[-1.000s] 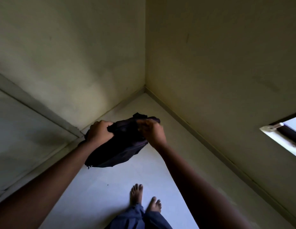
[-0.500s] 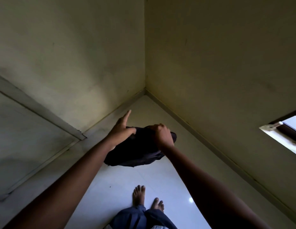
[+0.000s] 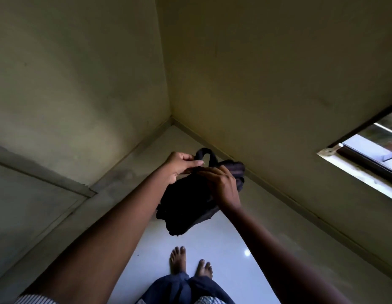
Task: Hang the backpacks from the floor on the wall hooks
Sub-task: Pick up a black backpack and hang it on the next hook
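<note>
Head view: you hold the dark backpack in the air above the pale floor, in front of the room's corner. Your left hand is pinched shut on the base of the top loop, and your right hand is closed on the bag's upper edge just beside it. The loop stands up and away from you, toward the wall, with the bag's length hanging below. No hook shows (none in frame), so you'll likely need to look higher.

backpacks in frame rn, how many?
1. A dark backpack is held off the floor in the room corner by both hands: left hand pinching its top loop, right hand gripping its upper edge. No hooks or other backpacks visible; some may lie outside the frame.
</note>
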Available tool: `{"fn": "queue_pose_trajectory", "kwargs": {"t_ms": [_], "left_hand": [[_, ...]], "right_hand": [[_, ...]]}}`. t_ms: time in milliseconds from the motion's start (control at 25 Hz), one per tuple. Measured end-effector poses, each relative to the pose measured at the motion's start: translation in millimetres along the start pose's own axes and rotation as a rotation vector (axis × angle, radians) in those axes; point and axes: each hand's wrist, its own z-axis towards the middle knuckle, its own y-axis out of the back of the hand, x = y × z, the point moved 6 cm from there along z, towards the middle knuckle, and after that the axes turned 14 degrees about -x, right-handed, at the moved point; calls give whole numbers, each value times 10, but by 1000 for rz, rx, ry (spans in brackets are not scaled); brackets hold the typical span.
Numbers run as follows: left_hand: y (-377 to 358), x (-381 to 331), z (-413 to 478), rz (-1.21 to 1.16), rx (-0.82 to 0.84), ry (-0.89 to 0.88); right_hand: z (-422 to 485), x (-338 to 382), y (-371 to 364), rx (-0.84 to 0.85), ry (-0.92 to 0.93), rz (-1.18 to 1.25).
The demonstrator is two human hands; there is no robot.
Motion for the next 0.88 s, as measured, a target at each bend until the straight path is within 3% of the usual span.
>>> {"fn": "queue_pose_trajectory", "kwargs": {"t_ms": [80,160,280,440,680,880], "left_hand": [[65,-65,15,-34,-120,-123],[125,-172,11,175,-197,-317],[143,-285,-91,356,-93,-552],[281,-595,-215,453,-41,-711],[834,-1492,-554,493,-6,-925],[1335,-2390,-844,448,-254,-1126]], "right_hand": [[25,-89,26,1,-37,16],[107,-167,51,1,-145,56],[288,-233,84,14,-385,208],[614,-139,66,184,-508,400],[1307,187,179,331,-392,572],[2151,628,682,163,-376,764]]}}
